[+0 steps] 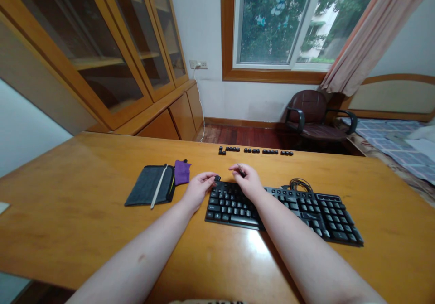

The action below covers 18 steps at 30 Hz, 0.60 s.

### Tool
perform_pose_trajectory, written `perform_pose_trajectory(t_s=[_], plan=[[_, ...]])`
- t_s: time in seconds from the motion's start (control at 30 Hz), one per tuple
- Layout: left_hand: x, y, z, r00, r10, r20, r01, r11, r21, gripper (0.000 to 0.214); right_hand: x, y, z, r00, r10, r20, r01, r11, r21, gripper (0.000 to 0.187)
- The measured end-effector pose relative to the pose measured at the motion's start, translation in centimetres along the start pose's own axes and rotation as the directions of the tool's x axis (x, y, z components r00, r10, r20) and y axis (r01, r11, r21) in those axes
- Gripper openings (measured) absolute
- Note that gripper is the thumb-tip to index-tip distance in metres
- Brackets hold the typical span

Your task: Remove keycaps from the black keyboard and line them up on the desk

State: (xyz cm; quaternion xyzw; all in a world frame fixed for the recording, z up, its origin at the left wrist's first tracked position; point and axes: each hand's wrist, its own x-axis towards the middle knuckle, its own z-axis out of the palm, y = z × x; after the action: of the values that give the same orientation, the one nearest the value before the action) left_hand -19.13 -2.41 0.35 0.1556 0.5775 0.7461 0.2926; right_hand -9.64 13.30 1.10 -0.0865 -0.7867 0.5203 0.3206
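Observation:
A black keyboard (pixel 234 211) lies across the desk in front of me, its left half bearing keycaps and part of it covered by my right forearm. At its upper left corner my left hand (pixel 199 190) pinches a black keycap (pixel 217 178) between thumb and fingertips. Over the keyboard's top edge is my right hand (pixel 249 184), its fingers curled round a small dark tool (pixel 242 172) with a thin metal-looking part; its exact kind is too small to tell. Farther back, several loose keycaps (pixel 251 151) stand in a row with gaps between groups.
To the left lie a dark grey zip pouch (pixel 144 186) with a pale thin stick (pixel 159 187) on it and a purple cloth bag (pixel 182 172). A coiled cable (pixel 301 185) sits behind the keyboard. Beyond the wooden desk (pixel 84 222) stands an office chair (pixel 311 113).

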Motion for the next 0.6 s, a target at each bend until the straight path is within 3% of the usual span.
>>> perform_pose_trajectory(t_s=[0.1, 0.17, 0.37, 0.5, 0.53, 0.6], plan=[[-0.2, 0.0, 0.4, 0.996, -0.08, 0.031, 0.084, 0.988, -0.131, 0.035, -0.3, -0.9, -0.1, 0.973, -0.103, 0.207, 0.119, 0.991, -0.065, 0.025], [-0.4, 0.0, 0.6, 0.993, -0.099, 0.062, 0.108, 0.983, -0.15, 0.035, -0.3, -1.3, -0.1, 0.948, -0.15, 0.282, 0.179, 0.981, -0.08, 0.03], [-0.5, -0.5, 0.5, 0.989, -0.068, 0.129, 0.07, 0.997, -0.014, 0.032, -0.2, -1.2, 0.0, 0.945, -0.151, 0.288, 0.19, 0.975, -0.112, 0.021], [-0.6, -0.2, 0.3, 0.98, 0.1, 0.171, -0.132, 0.972, 0.192, 0.031, -0.3, -1.0, 0.0, 0.965, -0.111, 0.236, 0.15, 0.976, -0.155, 0.02], [-0.7, 0.0, 0.2, 0.965, 0.175, 0.194, -0.226, 0.931, 0.286, 0.031, -0.3, -0.9, 0.1, 0.968, -0.102, 0.229, 0.144, 0.975, -0.172, 0.02], [-0.8, 0.5, 0.0, 0.902, 0.319, 0.292, -0.426, 0.767, 0.48, 0.028, -0.3, -0.8, 0.1, 0.967, -0.081, 0.242, 0.134, 0.968, -0.213, 0.019]])
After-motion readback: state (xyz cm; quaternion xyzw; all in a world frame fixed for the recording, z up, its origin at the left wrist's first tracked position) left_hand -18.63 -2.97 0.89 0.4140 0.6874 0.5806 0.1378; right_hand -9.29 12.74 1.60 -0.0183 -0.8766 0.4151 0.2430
